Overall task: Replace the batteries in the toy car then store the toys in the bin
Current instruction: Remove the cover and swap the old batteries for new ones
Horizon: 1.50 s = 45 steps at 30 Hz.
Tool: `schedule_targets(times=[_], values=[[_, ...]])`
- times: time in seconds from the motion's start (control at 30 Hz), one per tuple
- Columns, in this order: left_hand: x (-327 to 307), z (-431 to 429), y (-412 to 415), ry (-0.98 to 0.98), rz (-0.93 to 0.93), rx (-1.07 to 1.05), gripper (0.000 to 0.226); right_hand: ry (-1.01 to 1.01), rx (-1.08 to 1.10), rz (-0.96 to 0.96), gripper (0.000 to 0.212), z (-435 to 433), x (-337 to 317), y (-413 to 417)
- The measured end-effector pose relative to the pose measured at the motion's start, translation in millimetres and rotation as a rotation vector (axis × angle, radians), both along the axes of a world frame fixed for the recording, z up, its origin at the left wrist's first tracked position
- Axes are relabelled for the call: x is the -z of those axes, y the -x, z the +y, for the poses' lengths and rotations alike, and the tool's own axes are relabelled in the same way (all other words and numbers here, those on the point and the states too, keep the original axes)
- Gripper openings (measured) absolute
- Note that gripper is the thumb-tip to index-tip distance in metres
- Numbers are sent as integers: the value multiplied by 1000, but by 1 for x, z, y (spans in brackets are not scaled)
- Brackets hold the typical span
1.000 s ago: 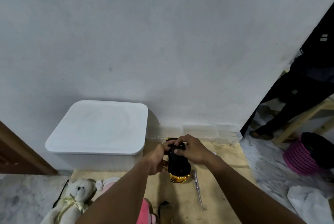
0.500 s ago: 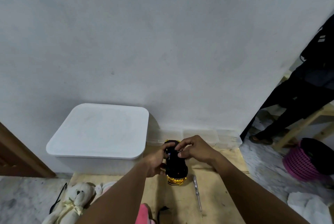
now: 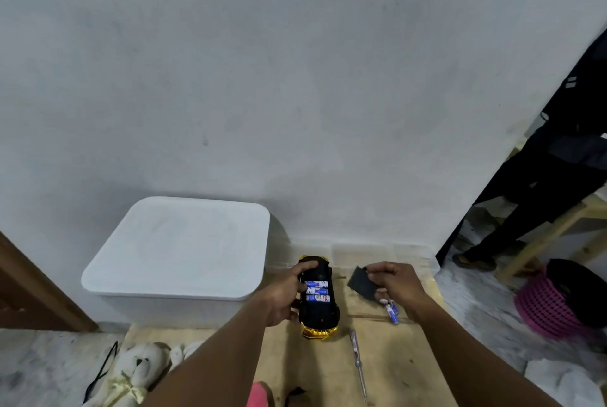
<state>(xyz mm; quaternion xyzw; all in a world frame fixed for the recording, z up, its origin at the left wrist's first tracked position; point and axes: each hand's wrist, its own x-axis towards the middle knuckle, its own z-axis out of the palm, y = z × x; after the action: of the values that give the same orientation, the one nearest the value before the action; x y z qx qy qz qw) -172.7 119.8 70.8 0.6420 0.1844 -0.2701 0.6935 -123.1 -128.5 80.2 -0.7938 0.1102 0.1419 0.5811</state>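
One bin (image 3: 177, 252), lid shut | toy car (image 3: 320, 311) just right of bin, belly-up, left hand (image 3: 282, 295) wrapped round it | black cover (image 3: 361, 283) now off, pinched in right hand (image 3: 394, 281) further right of bin | three batteries (image 3: 317, 291) bared: swap can begin, I reckon
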Motion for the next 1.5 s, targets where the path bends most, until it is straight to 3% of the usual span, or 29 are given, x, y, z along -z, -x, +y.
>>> schedule_targets(times=[0.1,0.2,0.27,0.37,0.47,0.6,0.67,0.77,0.9,0.97,1.2,1.5], values=[[9,-2,1,2,18,8,52,325,-45,70,25,-21,47,17],[19,-4,2,1,36,24,57,567,-238,232,20,-29,89,39],[24,-5,2,7,47,26,59,695,-315,213,26,-32,109,50],[26,-6,1,13,55,11,60,745,-285,173,31,-32,124,57],[27,-7,0,7,58,15,59,766,-280,141,11,-27,115,60],[25,-6,-1,10,59,14,59,860,-311,86,23,-30,108,55],[23,-5,-1,9,52,16,61,831,-303,-2,21,-26,100,47],[20,-5,-2,-2,31,17,62,670,-210,-291,10,-13,84,31],[14,-4,-3,13,3,11,61,214,-136,-99,8,22,36,22],[11,-4,-3,19,-5,21,59,108,-146,-101,6,36,23,17],[1,-6,-2,29,-20,45,53,-15,-251,6,48,66,2,16],[0,4,3,-16,-56,80,49,-166,-72,70,46,58,8,12]])
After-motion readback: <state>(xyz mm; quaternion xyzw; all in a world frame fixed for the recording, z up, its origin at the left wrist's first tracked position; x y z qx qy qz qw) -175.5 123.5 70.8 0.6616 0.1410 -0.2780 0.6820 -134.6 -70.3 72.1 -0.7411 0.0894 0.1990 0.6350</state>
